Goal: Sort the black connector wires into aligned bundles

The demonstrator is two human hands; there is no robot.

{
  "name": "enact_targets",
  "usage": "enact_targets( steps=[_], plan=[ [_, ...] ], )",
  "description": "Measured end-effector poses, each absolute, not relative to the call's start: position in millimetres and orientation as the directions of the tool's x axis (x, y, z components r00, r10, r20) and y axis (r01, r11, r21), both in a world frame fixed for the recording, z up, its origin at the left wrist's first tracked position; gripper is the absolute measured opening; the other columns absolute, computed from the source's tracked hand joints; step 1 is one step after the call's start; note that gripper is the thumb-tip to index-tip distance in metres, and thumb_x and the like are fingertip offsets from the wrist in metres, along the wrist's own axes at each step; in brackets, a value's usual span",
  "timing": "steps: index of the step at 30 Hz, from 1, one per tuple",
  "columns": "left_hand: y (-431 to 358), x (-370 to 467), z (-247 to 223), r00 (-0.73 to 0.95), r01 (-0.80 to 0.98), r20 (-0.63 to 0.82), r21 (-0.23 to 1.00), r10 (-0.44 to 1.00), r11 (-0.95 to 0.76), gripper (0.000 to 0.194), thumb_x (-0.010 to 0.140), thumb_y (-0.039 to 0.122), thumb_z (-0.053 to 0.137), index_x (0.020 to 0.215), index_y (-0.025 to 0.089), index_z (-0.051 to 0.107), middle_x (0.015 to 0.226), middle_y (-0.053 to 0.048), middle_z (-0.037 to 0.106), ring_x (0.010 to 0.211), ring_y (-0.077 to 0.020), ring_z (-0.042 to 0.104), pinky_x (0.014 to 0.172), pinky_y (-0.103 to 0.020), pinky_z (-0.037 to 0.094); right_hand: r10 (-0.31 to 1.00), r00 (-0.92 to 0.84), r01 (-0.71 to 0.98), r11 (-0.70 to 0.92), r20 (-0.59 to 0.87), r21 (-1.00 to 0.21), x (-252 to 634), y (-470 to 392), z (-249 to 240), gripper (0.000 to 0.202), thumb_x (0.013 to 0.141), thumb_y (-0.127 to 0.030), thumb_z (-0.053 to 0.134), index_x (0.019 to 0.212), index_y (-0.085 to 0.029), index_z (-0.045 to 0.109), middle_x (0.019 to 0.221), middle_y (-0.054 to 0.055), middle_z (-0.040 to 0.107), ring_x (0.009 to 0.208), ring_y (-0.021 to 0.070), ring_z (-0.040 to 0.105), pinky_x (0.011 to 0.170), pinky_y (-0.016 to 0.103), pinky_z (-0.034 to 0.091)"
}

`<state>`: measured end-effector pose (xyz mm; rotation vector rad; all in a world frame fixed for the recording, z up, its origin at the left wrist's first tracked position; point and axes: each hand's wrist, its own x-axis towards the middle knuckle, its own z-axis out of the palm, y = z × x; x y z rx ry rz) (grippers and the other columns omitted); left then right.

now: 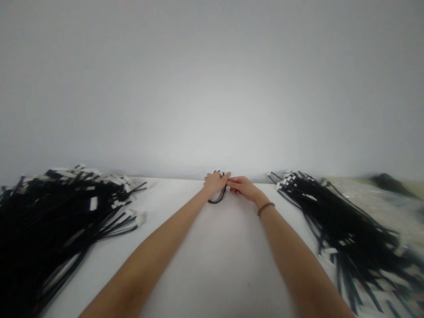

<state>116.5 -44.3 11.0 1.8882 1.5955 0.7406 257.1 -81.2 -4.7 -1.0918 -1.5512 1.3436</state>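
Note:
Near the far edge of the white table, a looped black cable (217,201) lies under and between my two hands. My left hand (216,181) rests over the top of the loop, its fingers wrapped round the cable. Just to its right, my right hand (241,186) has its thumb and fingertips pressed together at the right side of the loop, touching the cable. A brown band (266,207) circles my right wrist. The cable's ends are hidden by my hands.
A large pile of black cables with white connectors (59,212) covers the left of the white table (225,274). Another cable pile (331,212) lies on the right, beside clear plastic bags (374,198). A pale wall (212,88) stands behind.

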Motion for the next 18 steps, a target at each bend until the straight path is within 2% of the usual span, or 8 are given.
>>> enact_targets(
  steps=[2, 5, 7, 9, 14, 18],
  plan=[
    [-39.1, 113.5, 10.9, 0.135, 0.553, 0.058, 0.824, 0.989, -0.124, 0.048, 0.071, 0.056, 0.039, 0.076, 0.011, 0.056, 0.087, -0.015, 0.059, 0.09, -0.0249, 0.05, 0.073, -0.031, 0.034, 0.953, -0.303, 0.105, 0.054, 0.02, -0.993, 256.3, -79.6, -6.7, 0.032, 0.066, -0.041, 0.059, 0.078, -0.011, 0.063, 0.061, 0.0, 0.054, 0.047, 0.0034, 0.039, 0.042, 0.018, 0.024],
    [-27.9, 100.2, 13.4, 0.143, 0.343, -0.003, 0.938, 0.99, -0.047, 0.037, 0.073, 0.044, 0.043, 0.077, 0.009, 0.054, 0.081, -0.013, 0.059, 0.073, -0.0185, 0.052, 0.061, -0.027, 0.036, 0.963, -0.269, 0.075, 0.046, 0.024, -0.996, 259.1, -77.0, -10.2, 0.033, 0.066, -0.041, 0.059, 0.08, -0.01, 0.062, 0.072, 0.003, 0.058, 0.046, 0.0023, 0.037, 0.041, 0.018, 0.021],
    [-20.6, 86.0, 14.5, 0.194, 0.291, -0.059, 0.957, 0.979, 0.0, 0.028, 0.071, 0.034, 0.048, 0.075, 0.007, 0.055, 0.079, -0.012, 0.06, 0.064, -0.0147, 0.051, 0.055, -0.025, 0.035, 0.975, -0.222, 0.027, 0.035, 0.029, -0.999, 261.7, -75.2, -12.3, 0.033, 0.064, -0.039, 0.061, 0.081, -0.011, 0.061, 0.074, 0.003, 0.058, 0.045, 0.002, 0.036, 0.039, 0.018, 0.02],
    [-14.3, 70.2, 12.9, 0.273, 0.27, -0.053, 0.963, 0.96, -0.023, 0.024, 0.068, 0.03, 0.052, 0.074, 0.007, 0.057, 0.078, -0.011, 0.061, 0.059, -0.0109, 0.049, 0.051, -0.022, 0.033, 0.986, -0.165, -0.027, 0.027, 0.031, -0.999, 263.4, -74.0, -14.0, 0.033, 0.061, -0.036, 0.064, 0.083, -0.011, 0.061, 0.069, 0.001, 0.056, 0.045, 0.0022, 0.036, 0.038, 0.018, 0.019],
    [-5.4, 44.8, -1.8, 0.518, 0.069, 0.039, 0.994, 0.854, -0.087, 0.034, 0.065, 0.036, 0.059, 0.083, 0.007, 0.06, 0.082, -0.01, 0.062, 0.047, -0.0033, 0.037, 0.044, -0.018, 0.026, 0.993, -0.11, -0.047, 0.04, 0.045, -0.998, 263.7, -74.3, -14.9, 0.037, 0.058, -0.028, 0.067, 0.09, -0.012, 0.059, 0.054, -0.004, 0.047, 0.043, 0.0033, 0.038, 0.039, 0.017, 0.023],
    [-9.8, 46.8, -7.1, 0.588, 0.016, 0.031, 0.999, 0.808, -0.05, 0.041, 0.059, 0.032, 0.067, 0.091, 0.008, 0.058, 0.086, -0.012, 0.062, 0.05, -0.0039, 0.042, 0.046, -0.018, 0.031, 0.99, -0.137, 0.007, 0.035, 0.034, -0.999, 263.0, -75.9, -14.1, 0.037, 0.057, -0.027, 0.067, 0.091, -0.013, 0.061, 0.057, -0.003, 0.049, 0.045, 0.0036, 0.04, 0.043, 0.018, 0.029]
  ],
)
